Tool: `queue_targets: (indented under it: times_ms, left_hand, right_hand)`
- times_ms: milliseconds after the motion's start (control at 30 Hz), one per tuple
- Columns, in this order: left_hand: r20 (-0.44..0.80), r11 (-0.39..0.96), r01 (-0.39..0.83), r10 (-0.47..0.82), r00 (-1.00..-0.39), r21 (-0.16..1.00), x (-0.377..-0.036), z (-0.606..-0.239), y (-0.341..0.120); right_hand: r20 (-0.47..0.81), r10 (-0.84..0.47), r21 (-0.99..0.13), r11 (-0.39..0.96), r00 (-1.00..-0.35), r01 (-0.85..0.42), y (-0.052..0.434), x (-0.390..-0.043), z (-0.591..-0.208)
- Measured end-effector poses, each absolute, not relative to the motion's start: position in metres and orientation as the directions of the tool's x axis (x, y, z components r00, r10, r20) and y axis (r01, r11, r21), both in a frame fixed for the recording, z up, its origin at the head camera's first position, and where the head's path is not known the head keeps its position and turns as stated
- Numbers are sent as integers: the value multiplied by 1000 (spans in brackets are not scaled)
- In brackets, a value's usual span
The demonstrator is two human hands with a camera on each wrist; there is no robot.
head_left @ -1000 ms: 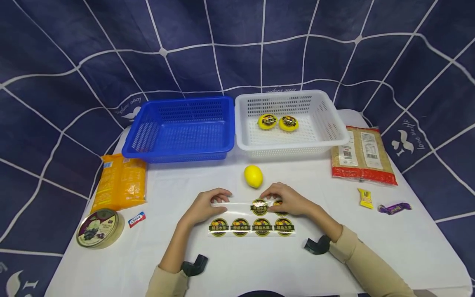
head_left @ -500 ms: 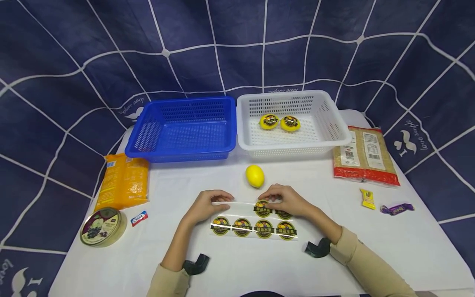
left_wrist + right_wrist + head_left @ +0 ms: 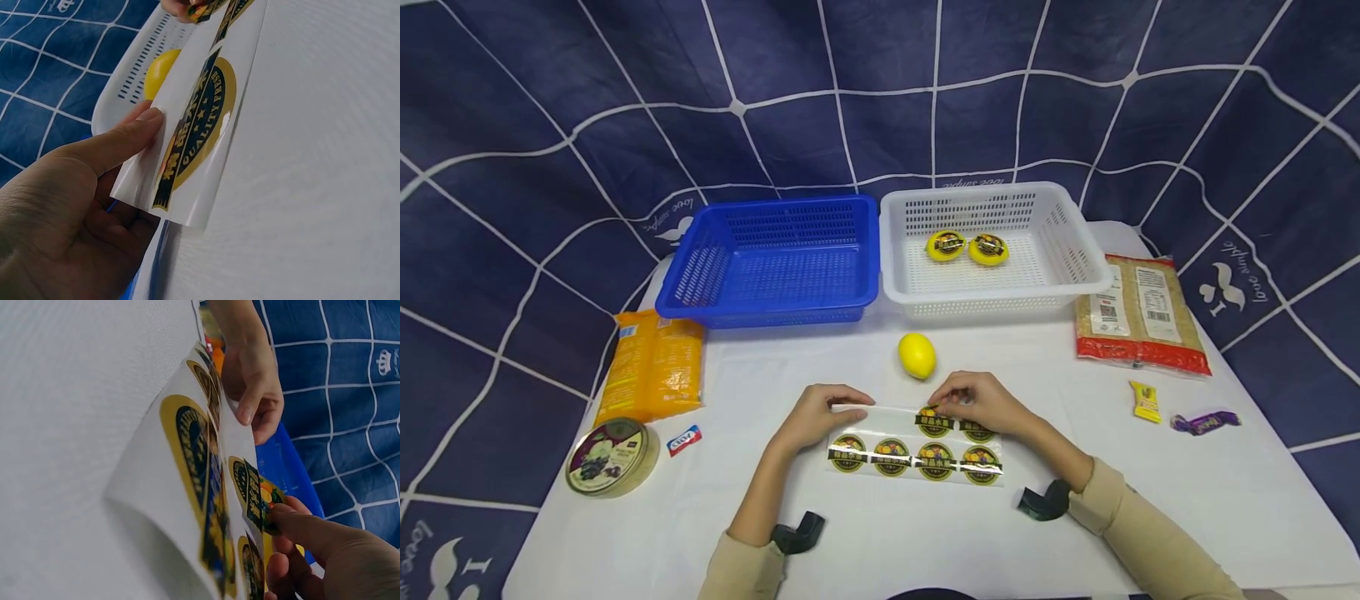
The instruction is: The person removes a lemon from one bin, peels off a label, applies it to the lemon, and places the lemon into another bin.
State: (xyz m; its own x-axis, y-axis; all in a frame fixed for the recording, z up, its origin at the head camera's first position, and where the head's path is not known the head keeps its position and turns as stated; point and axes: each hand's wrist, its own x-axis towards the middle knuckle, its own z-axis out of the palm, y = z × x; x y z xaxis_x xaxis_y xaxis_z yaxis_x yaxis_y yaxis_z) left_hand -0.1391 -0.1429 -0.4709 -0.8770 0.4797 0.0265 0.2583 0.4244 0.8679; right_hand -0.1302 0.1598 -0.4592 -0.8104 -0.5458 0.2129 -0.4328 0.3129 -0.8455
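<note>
A glossy white sheet of round black-and-gold fruit stickers [image 3: 891, 458] is tilted up off the table between both hands. My left hand [image 3: 816, 419] pinches its upper left corner, thumb on the printed face, as the left wrist view shows [image 3: 81, 194]. My right hand [image 3: 981, 402] pinches the top edge of one upper-row sticker [image 3: 249, 494] between thumb and fingers. That sticker's fruit-printed edge sticks out past the sheet's edge in the right wrist view. The upper left of the sheet is bare backing. A plain yellow lemon [image 3: 917, 356] lies just beyond the sheet.
Behind stand a blue basket [image 3: 767, 315] and a white basket [image 3: 992, 298] holding two stickered lemons [image 3: 988, 249]. An orange packet [image 3: 651, 367], a round tin [image 3: 612, 458] and a small red-blue sweet [image 3: 684, 440] lie left; a grain bag [image 3: 1138, 312] and two wrapped sweets [image 3: 1146, 402] lie right.
My right thumb has moved up to the top edge of the sticker and now pinches there. The left hand keeps its hold on the sheet's corner. The head view has shifted slightly.
</note>
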Motion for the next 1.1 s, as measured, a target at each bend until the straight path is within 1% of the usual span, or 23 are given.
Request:
queue_targets:
  times_ms: [167,400,533,667,767,933,1100]
  left_hand:
    - [10,439,253,484,-875,862,-140,-471,-143]
    - [-3,432,242,494,-870,869,-142,-472,-144]
    - [32,439,258,460,-887,861,-142,-470,-148]
    - [82,476,271,380,-921,836,-143,-466,-152]
    - [137,484,293,333,-933,824,-146,-460,-151]
    - [219,494,354,310,-925,795,-157,-449,-145]
    - [233,496,403,369,-900,769,-176,-444,-135]
  right_hand:
    - [219,-534,-886,241,-817,-395,159,-125,-441]
    - [197,-473,-930,186,-859,-316,162,-126,-440]
    - [198,-464,-937,170,-864,-306,162,-127,-442]
    - [209,-464,-938,155,-861,-311,160,-127,-441]
    - [208,-462,-940,150,-862,-307,159,-127,-439]
    - [203,-453,-940,159,-868,-303,160,-128,-437]
    - [204,-442,-941,158,-874,-300,160,-127,-437]
